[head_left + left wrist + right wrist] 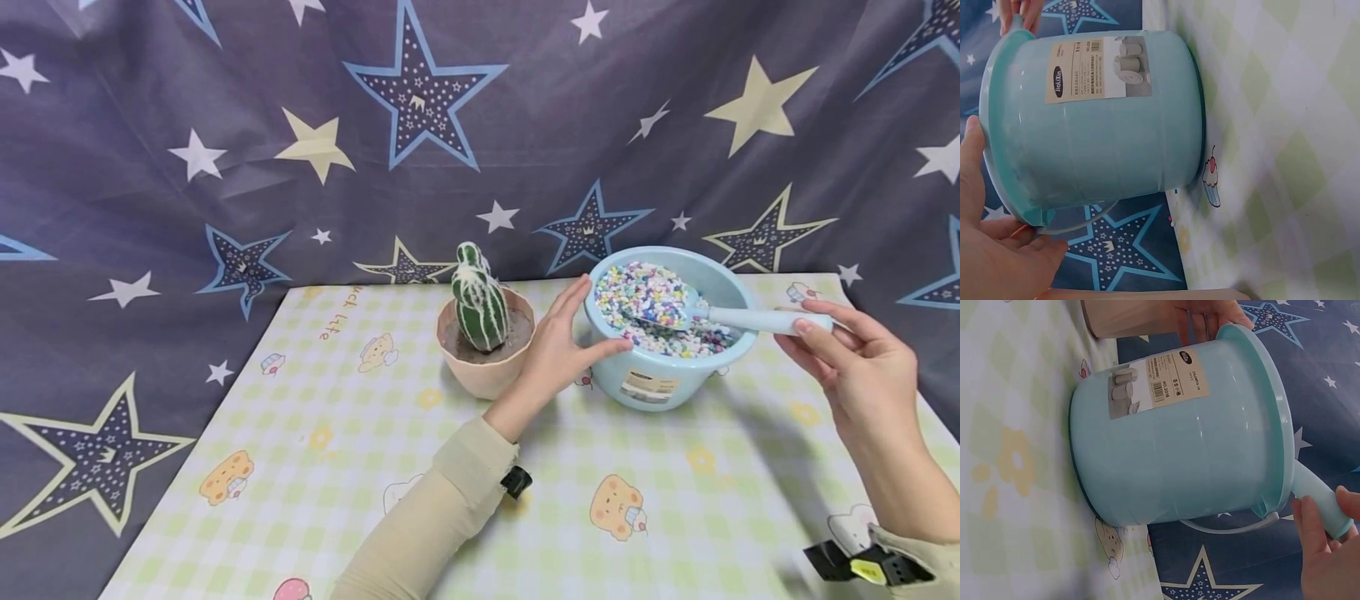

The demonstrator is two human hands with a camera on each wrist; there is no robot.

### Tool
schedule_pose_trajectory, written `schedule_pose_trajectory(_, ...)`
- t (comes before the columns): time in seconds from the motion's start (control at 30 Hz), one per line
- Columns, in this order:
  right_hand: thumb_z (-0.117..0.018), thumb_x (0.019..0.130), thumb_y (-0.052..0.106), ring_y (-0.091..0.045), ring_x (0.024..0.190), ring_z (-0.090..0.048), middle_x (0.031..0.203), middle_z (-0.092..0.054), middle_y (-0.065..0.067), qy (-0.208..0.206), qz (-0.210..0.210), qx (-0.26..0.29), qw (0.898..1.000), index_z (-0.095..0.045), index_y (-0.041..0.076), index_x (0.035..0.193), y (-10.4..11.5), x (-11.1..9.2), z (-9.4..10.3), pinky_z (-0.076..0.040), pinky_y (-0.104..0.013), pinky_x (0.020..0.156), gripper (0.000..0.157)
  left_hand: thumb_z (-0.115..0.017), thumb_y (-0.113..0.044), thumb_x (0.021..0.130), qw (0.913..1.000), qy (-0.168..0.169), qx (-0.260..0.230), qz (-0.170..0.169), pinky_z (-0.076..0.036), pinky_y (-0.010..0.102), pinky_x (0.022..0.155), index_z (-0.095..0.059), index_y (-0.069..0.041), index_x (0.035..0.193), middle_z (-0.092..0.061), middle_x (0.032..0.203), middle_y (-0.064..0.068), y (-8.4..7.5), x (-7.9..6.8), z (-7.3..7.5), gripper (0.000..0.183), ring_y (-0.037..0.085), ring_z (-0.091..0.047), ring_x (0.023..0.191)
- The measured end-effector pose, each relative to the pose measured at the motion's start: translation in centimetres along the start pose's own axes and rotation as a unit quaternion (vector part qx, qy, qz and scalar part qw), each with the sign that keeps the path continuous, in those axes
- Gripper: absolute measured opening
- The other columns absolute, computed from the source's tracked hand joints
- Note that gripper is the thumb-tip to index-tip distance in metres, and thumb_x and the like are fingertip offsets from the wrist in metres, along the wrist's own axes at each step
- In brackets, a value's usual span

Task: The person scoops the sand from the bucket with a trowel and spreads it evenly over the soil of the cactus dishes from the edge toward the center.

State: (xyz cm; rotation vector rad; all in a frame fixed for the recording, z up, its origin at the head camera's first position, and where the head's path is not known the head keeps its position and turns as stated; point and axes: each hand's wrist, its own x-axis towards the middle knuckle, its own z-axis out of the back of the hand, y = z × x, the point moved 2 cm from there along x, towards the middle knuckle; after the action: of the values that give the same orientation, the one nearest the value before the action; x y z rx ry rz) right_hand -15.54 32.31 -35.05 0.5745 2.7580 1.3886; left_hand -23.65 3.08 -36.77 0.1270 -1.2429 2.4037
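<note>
A light blue bucket (pixel 652 379) holds many small multicoloured beads (pixel 637 292). My left hand (pixel 558 346) holds its near-left side, thumb along the rim and fingers round the left, by the bail in the left wrist view. From the right, my right hand (pixel 862 358) grips the end of a light blue scoop (pixel 757 319) between thumb and fingers. The scoop's head lies inside the bucket's mouth, heaped with beads. Its handle crosses over the right rim; in the right wrist view the handle (pixel 1319 497) slants past the rim into my fingers.
Just left of the bucket stands a peach-coloured pot (pixel 480 377) with a green cactus (pixel 480 308) in greyish filling. My left forearm passes close in front of it. A checked cloth (pixel 360 492) covers the table; a star-patterned curtain (pixel 247 100) hangs behind.
</note>
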Motion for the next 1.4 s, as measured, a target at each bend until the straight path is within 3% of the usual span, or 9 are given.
schedule_pose_trajectory(0.37, -0.056, 0.089, -0.02, -0.025, 0.079, -0.077, 0.104, -0.077, -0.014, -0.012, -0.028, 0.031, 0.999, -0.072, -0.006, 0.113, 0.3, 0.2, 0.2, -0.062, -0.034, 0.074, 0.032, -0.083, -0.041, 0.08, 0.9997, -0.023, -0.004, -0.005, -0.037, 0.036, 0.12, -0.042, -0.013, 0.151, -0.038, 0.16, 0.002, -0.6, -0.6, 0.6, 0.087, 0.02, -0.039, 0.147)
schedule_pose_trajectory(0.77, -0.06, 0.088, -0.017, -0.025, 0.079, -0.077, 0.099, -0.078, -0.015, -0.021, -0.033, 0.02, 0.999, -0.07, -0.006, 0.115, 0.7, 0.4, 0.2, -0.061, -0.034, 0.074, 0.03, -0.083, -0.038, 0.08, 0.9995, -0.026, -0.017, 0.003, -0.039, 0.038, 0.119, -0.047, -0.016, 0.148, -0.05, 0.152, 0.001, -1.1, -1.0, 1.7, 0.08, 0.019, -0.046, 0.142)
schedule_pose_trajectory(1.4, -0.053, 0.091, -0.019, -0.028, 0.079, -0.077, 0.097, -0.077, -0.019, -0.01, -0.041, 0.057, 0.997, -0.071, -0.008, 0.11, 1.2, 0.8, -0.1, -0.063, -0.037, 0.073, 0.028, -0.083, -0.037, 0.08, 0.9974, -0.049, -0.002, -0.054, -0.04, 0.035, 0.118, -0.05, -0.018, 0.146, -0.054, 0.149, -0.002, -3.3, -2.1, 4.4, 0.076, 0.015, -0.048, 0.14)
